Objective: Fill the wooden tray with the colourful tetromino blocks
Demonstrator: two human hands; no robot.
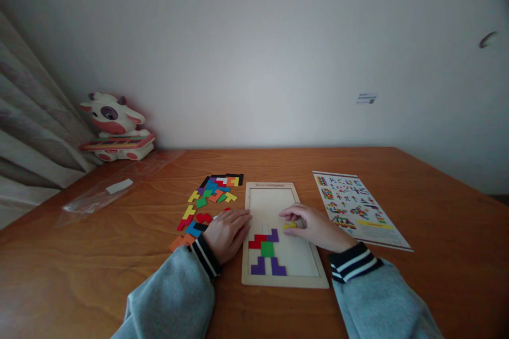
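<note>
A shallow wooden tray (285,282) lies on the table with its pale inside facing up. In its lower left part several pieces touch: a red one (256,241), a green square (267,249) and purple ones, with a purple piece (279,267) at the bottom. Over the tray's right side, my right hand (312,226) has its fingers curled round a small yellow piece (289,225). My left hand (228,233) rests by the tray's left edge, fingers extended and touching the rim; nothing shows in it.
Loose coloured pieces (202,202) lie left of the tray. A printed pattern sheet (358,206) is at the right. Farther left are a clear plastic bag (93,202) with a white label and a cow-shaped toy keyboard (119,140) near the curtain.
</note>
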